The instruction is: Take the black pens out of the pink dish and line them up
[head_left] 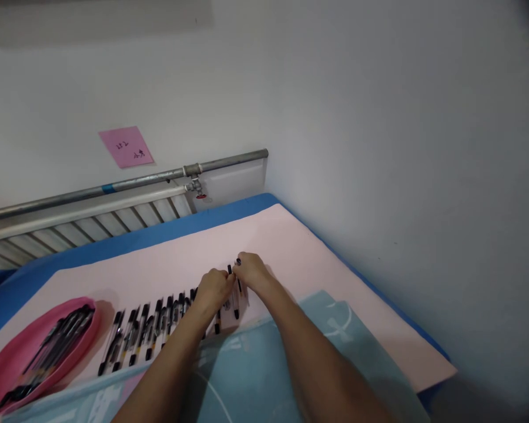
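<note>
A row of several clear pens with black caps lies on a pale pink sheet. At the row's right end my left hand and my right hand meet over one pen. Both hands pinch this pen, the right at its black top, the left beside it. The fingers hide most of the pen's barrel. A pink oval tray at the lower left holds several more black pens.
The pink sheet covers a blue surface set in a white corner. A light blue cloth lies under my forearms. Behind the surface run a radiator and a metal pipe. A pink note sticks on the wall.
</note>
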### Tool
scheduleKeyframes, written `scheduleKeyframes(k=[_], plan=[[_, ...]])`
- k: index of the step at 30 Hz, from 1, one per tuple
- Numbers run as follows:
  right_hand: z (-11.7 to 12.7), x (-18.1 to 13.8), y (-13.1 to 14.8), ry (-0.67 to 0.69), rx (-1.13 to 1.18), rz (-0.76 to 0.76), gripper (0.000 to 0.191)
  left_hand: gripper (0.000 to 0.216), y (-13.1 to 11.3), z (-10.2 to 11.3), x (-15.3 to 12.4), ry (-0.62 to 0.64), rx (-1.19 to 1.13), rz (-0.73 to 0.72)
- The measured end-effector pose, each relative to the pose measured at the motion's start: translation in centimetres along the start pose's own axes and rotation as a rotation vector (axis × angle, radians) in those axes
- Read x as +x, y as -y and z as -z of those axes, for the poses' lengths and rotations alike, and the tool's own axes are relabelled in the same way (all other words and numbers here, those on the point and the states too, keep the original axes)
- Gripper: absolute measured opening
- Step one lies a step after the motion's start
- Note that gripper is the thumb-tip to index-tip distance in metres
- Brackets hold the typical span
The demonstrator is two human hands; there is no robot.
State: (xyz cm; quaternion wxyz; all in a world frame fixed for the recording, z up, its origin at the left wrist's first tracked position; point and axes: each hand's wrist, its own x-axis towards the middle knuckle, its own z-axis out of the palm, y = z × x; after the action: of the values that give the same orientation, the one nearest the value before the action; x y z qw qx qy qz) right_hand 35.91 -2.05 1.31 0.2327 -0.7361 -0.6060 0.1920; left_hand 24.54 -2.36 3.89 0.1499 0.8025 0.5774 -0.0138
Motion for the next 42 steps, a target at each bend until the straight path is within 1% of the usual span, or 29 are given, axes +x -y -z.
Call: scheduleKeyframes(k=[5, 9, 11, 14, 18, 20, 25, 30, 33, 37, 42], plan=[[-0.2, -0.1, -0.1, 0.052, -0.033, -0.009, 0.023, 0.041, 0.7, -0.6, 0.2, -0.007, 0.07, 0.018], [-0.2, -0.4, 0.3, 0.083, -0.057, -0.011, 0.023, 0.04, 1.6, 0.1, -0.2, -0.029, 0.082, 0.01], [-0.1, -0.6, 0.5, 0.092, -0.069, -0.012, 0.022, 0.037, 2.0, 0.5, -0.9, -0.041, 0.08, -0.008], [0.0, -0.8, 0.7, 0.101, -0.084, -0.009, 0.022, 0.029, 2.6, 0.8, -2.7, -0.035, 0.069, -0.05], [-0.1, -1.1, 0.8, 0.108, -0.099, 0.026, 0.023, 0.024, 3.5, 0.4, -5.0, 0.013, 0.023, -0.115], [-0.3, -1.3, 1.1, 0.113, -0.101, 0.052, 0.021, 0.023, 4.2, 0.2, -5.5, -0.006, -0.02, -0.113], [-0.9, -1.5, 1.5, 0.091, -0.083, 0.089, 0.018, 0.021, 6.1, 0.2, -5.2, -0.089, -0.143, -0.057], [-1.2, -0.7, 0.9, 0.005, -0.033, 0.049, 0.018, 0.022, 7.6, 0.2, -4.9, -0.157, -0.25, -0.065], [-1.3, -0.1, 0.3, -0.026, 0.011, 0.051, 0.018, 0.021, 8.3, 0.1, -4.9, -0.175, -0.314, -0.077], [-1.7, 0.7, -0.2, -0.004, 0.081, 0.129, 0.014, 0.019, 9.2, 0.1, -4.8, -0.182, -0.371, -0.101], [-1.9, 1.1, -0.2, 0.027, 0.152, 0.219, 0.013, 0.019, 9.7, 0.3, -4.8, -0.176, -0.387, -0.084]])
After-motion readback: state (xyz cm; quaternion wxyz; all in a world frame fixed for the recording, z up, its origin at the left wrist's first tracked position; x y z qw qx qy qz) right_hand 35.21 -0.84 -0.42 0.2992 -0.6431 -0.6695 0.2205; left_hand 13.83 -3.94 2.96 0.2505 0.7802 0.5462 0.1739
